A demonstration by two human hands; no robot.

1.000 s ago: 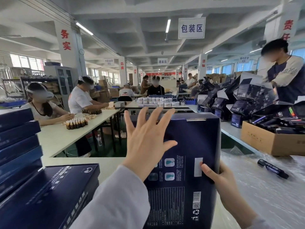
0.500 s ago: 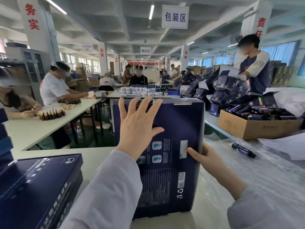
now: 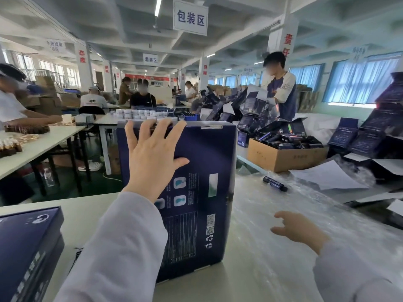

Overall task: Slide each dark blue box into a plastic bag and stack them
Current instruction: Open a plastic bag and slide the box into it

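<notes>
A dark blue box (image 3: 202, 162) stands upright on its end on the white table, its printed back facing me. My left hand (image 3: 150, 158) lies flat against that face with fingers spread, the fingertips at the top edge. My right hand (image 3: 298, 229) hovers to the right of the box, apart from it, fingers loosely bent over a spread of clear plastic bags (image 3: 283, 214). More dark blue boxes (image 3: 26, 247) are stacked at the lower left.
A cardboard carton (image 3: 283, 158) full of dark items stands at the back right, with folded dark boxes (image 3: 375, 131) beside it. A black marker (image 3: 274, 183) lies on the plastic. Several people work at tables (image 3: 43, 142) behind and to the left.
My right hand has let go of the box's right edge and moved out to the right over the plastic. My left hand stays pressed on the box. The view has swung rightward.
</notes>
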